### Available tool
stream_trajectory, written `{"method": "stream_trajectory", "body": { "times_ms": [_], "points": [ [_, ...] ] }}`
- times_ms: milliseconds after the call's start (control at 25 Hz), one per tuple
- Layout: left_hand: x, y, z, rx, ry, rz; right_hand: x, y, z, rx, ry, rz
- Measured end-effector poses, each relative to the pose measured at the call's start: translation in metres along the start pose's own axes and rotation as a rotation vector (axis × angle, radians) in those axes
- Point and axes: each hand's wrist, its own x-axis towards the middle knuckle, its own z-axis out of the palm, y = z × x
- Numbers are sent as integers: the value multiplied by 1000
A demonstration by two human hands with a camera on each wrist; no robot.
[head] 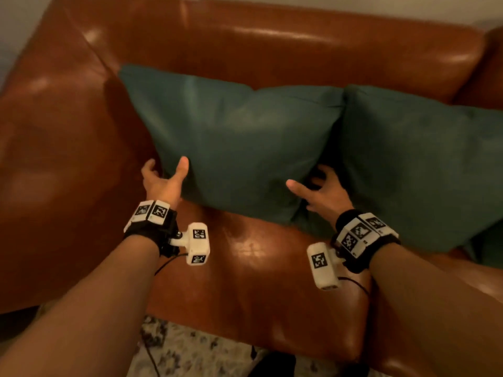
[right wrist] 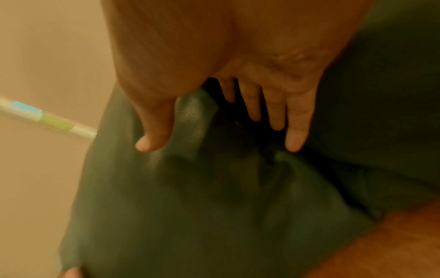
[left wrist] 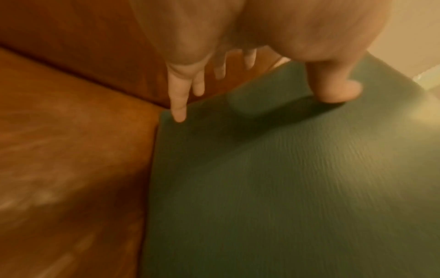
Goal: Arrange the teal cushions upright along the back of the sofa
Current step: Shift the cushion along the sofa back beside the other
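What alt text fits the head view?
Two open hands, left hand and right hand, flank the lower corners of the left cushion, leaning on a brown sofa beside the right cushion.

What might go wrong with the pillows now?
1. The left cushion leans against the sofa back, with the left hand and right hand open at its lower corners and gripping nothing. It may slump forward onto the slippery-looking leather seat.
2. The right hand's fingers reach between the two cushions. Pulling out might nudge the right cushion, which looks pressed against its neighbour.
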Motion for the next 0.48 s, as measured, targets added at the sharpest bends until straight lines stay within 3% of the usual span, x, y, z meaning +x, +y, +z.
{"method": "stream_trajectory", "body": {
  "times_ms": [200, 360, 480],
  "points": [
    [45, 39, -17, -159, -263, -59, 15, -29, 40, 234, 7, 56],
    [50, 46, -22, -187, -315, -4, 18, -47, 69, 282, 23, -34],
    [70, 39, -41, -292, -245, 119, 18, -58, 104, 330, -9, -142]
  ]
}}
